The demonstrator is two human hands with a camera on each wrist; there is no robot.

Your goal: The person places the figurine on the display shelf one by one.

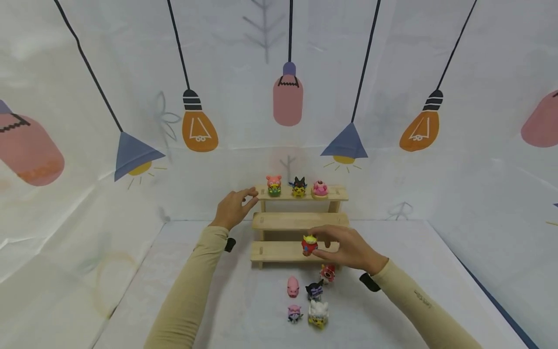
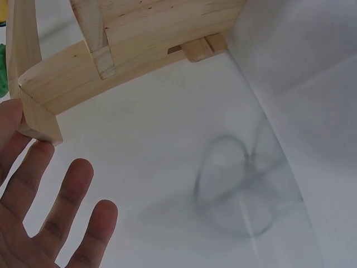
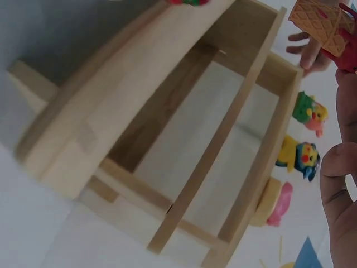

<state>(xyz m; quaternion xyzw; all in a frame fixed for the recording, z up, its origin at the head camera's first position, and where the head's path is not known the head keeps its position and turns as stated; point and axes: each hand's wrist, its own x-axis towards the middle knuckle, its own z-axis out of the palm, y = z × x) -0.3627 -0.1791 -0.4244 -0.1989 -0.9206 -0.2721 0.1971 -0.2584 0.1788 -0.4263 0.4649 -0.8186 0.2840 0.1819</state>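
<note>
Right hand [image 1: 348, 249]: fingers pinching red figurine [image 1: 309, 245] over lowest step of wooden stepped shelf [image 1: 301, 220]. Left hand [image 1: 233, 207]: fingers relaxed, touching top step's left end.

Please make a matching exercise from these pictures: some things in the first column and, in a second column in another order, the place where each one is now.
Column 1
1. red figure
2. pink pig figure
3. black and yellow figure
4. left hand

Column 2
A. on the top step of the wooden stand, in the middle of three figures
B. at the left end of the top step, fingers straight
C. on the table, in front of the stand
D. at the lowest step, in the grip of the right hand

Pairs: 1-D, 2-C, 3-A, 4-B
</note>
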